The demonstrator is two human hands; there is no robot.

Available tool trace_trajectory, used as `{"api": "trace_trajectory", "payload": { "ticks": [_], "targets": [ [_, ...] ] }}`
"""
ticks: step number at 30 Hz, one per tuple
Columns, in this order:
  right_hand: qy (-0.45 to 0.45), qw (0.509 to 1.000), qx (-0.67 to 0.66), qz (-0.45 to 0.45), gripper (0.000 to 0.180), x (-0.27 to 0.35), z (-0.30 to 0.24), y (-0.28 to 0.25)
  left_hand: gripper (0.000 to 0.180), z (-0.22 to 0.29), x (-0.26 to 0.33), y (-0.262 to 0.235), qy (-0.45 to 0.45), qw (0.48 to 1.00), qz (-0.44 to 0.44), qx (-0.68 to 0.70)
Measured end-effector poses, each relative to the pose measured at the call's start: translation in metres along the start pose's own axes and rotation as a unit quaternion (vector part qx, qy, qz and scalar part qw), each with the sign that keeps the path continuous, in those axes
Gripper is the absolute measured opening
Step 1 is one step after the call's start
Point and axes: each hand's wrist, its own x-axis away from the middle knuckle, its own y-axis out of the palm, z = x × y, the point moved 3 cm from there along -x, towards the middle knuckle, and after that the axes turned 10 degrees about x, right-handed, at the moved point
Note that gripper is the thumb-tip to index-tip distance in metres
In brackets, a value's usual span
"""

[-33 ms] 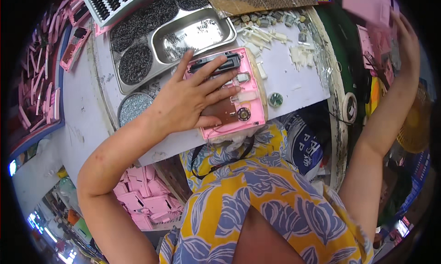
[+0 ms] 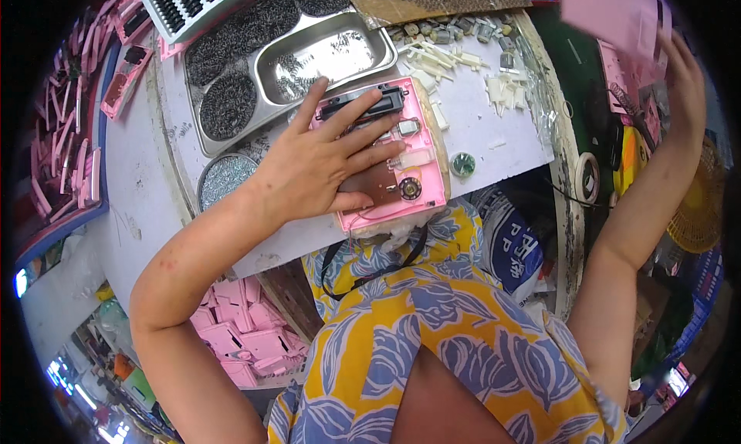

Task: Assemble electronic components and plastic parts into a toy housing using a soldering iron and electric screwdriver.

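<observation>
Pink casing (image 2: pixel 401 162) lies on the white table (image 2: pixel 494 135) under the spread left hand (image 2: pixel 324 166); right hand (image 2: pixel 683 81) grips a pink panel (image 2: pixel 610 11).

I'm getting bright, even daylight; glare flares off the steel tray (image 2: pixel 332 54) just beyond the left fingers (image 2: pixel 351 127). Soft shadow sits under them. Past the right fingers (image 2: pixel 679 58) the pink panel (image 2: pixel 610 8) smears with blur. Edges bend and blacken at the rim.

Two hands: left hand (image 2: pixel 312 170), right hand (image 2: pixel 679 73). One open pink casing (image 2: pixel 417 174). One steel tray (image 2: pixel 328 58). One tape roll (image 2: pixel 590 174).
</observation>
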Motion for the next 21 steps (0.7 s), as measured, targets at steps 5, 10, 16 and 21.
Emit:
{"api": "trace_trajectory", "payload": {
  "ticks": [5,10,16,21],
  "targets": [
    [-0.040,0.944,-0.249,-0.212,0.043,0.112,-0.003,0.017,0.081,0.001,-0.019,-0.025,0.030,0.987,0.143,0.061],
    [-0.109,0.874,-0.221,-0.420,0.045,0.130,-0.089,0.108,0.057,0.024,-0.012,-0.053,-0.044,0.693,0.308,0.650],
    [-0.047,0.823,-0.427,-0.371,0.066,0.177,-0.113,0.168,0.038,0.006,0.029,-0.046,-0.190,0.549,0.438,0.686],
    [0.004,0.903,-0.256,-0.344,0.077,0.253,-0.087,0.153,0.073,0.040,0.033,-0.009,-0.305,0.715,0.375,0.505]
  ]
}}
